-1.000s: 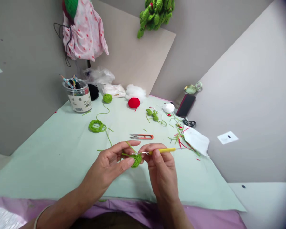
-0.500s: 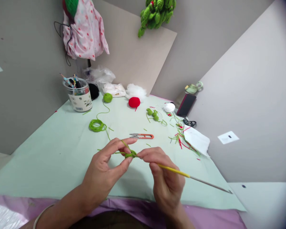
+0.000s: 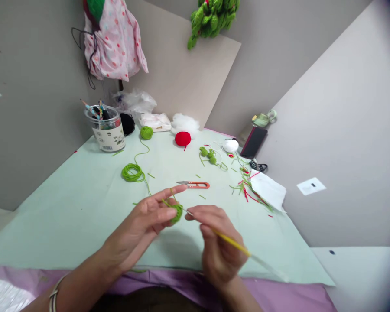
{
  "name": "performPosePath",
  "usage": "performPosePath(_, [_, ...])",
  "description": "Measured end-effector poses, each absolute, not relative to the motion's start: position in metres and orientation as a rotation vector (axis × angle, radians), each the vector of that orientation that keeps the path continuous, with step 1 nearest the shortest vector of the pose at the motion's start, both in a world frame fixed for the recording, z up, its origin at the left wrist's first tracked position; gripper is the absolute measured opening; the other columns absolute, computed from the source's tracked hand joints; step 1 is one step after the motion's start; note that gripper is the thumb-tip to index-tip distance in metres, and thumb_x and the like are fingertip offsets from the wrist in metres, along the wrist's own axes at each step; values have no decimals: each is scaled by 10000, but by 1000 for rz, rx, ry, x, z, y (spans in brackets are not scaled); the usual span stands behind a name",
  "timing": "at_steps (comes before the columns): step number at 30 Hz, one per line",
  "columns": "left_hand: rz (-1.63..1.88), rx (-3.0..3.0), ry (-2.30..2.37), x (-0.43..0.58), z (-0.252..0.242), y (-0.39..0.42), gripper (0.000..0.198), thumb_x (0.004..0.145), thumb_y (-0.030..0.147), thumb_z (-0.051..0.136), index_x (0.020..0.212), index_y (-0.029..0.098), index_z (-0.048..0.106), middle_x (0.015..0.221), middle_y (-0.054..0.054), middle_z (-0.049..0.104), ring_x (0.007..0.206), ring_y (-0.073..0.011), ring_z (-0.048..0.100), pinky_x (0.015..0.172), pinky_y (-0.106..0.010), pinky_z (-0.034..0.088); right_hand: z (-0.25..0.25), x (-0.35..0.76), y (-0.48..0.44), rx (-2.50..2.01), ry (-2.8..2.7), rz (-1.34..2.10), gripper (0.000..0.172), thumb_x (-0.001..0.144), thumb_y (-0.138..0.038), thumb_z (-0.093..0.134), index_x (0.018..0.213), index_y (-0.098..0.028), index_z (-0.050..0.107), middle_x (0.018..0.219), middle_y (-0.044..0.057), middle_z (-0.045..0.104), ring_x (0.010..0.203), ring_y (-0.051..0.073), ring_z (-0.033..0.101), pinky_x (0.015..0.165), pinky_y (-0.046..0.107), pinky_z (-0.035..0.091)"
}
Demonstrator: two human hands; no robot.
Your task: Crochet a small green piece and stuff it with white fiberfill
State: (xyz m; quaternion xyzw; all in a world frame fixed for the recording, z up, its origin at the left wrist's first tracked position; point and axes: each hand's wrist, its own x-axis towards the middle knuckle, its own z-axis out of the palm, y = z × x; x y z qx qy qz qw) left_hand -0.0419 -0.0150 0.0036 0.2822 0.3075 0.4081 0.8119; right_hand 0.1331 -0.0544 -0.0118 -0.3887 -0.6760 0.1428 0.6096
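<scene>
Between the thumb and fingers of my left hand (image 3: 139, 225) is a small green crochet piece (image 3: 176, 214), with green yarn running over the stretched index finger. My right hand (image 3: 221, 242) grips a crochet hook (image 3: 231, 242) by its yellow handle, and the hook's thin metal tip meets the piece. The hook's far end is smeared by motion. From my left hand the yarn leads back to a loose green coil (image 3: 132, 172) and on to a green yarn ball (image 3: 146, 132). Just beyond my left fingertips lie orange-handled thread snips (image 3: 198, 185).
Behind stand a jar of pencils (image 3: 108, 134), a red yarn ball (image 3: 183, 138) and white stuffing (image 3: 185, 124). Small green crochet pieces (image 3: 212, 157), a white ball (image 3: 230, 145), yarn scraps (image 3: 246, 193) on white paper (image 3: 269, 190) and a phone (image 3: 254, 142) lie to the right.
My left hand has rolled, turning the green piece so more of its face shows. My right hand and the hook have shifted slightly left and down at the handle end.
</scene>
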Motion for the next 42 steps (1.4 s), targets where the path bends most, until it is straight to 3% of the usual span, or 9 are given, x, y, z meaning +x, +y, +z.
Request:
performPosePath(4, [924,720,685,-46,7,-16,411,766,321,927,1171,308,860,889,14,644,838,-135,540,855,-258,459,-1,133,-49,-800,-1236,764,205,1067,-256,600,1042,-276,803,867,38,770,745,179,722,663,331,632])
performPosePath(9, [919,816,677,-38,8,-20,342,830,324,897,1168,345,853,993,-12,762,1038,-214,655,1015,-342,477,-4,130,-41,-787,-1270,866,165,1036,-291,671,1030,-288,835,960,58,813,896,200,739,735,322,624])
performPosePath(14, [1008,790,701,-34,9,-17,535,822,299,915,1332,373,771,881,36,699,943,-178,645,1017,-353,479,-4,130,-40,-792,-1321,770,171,1030,-264,676,1040,-276,846,934,64,791,880,198,734,742,327,626])
performPosePath(19, [847,726,532,-39,9,-14,655,833,265,890,1455,304,687,893,20,701,978,-182,653,1073,-373,430,1,131,-39,-705,-1082,1059,147,1001,-361,725,972,-269,836,858,26,758,682,139,716,628,264,603])
performPosePath(24, [724,769,370,-44,8,-9,640,819,267,889,1434,286,714,856,15,656,813,-121,549,808,-238,427,9,138,-40,-702,-854,1305,203,958,-390,775,853,-219,803,773,2,715,604,112,700,612,230,579])
performPosePath(27, [735,794,365,-42,8,-9,571,782,299,911,1338,270,784,829,17,611,761,-112,498,729,-225,406,10,140,-41,-695,-770,1439,230,940,-396,788,812,-205,780,707,-7,674,552,95,633,571,213,525])
performPosePath(33, [866,991,636,-24,3,-6,551,835,305,886,1366,368,750,973,13,676,1001,-203,633,1007,-352,462,-3,131,-35,-804,-787,1287,225,837,-444,888,824,-229,821,803,-1,697,694,108,606,671,222,515])
performPosePath(36, [824,1037,660,-23,8,7,535,860,401,855,1377,324,742,1078,-14,730,1036,-225,639,1022,-375,468,-3,132,-22,-835,-769,1331,254,799,-474,910,859,-240,835,756,-10,681,658,110,564,648,231,495])
performPosePath(42, [729,1170,615,-32,16,46,570,849,448,847,1378,260,743,879,5,677,988,-225,642,988,-357,462,7,142,9,-820,-735,1445,342,732,-488,955,861,-198,828,722,-17,659,620,83,531,591,197,448])
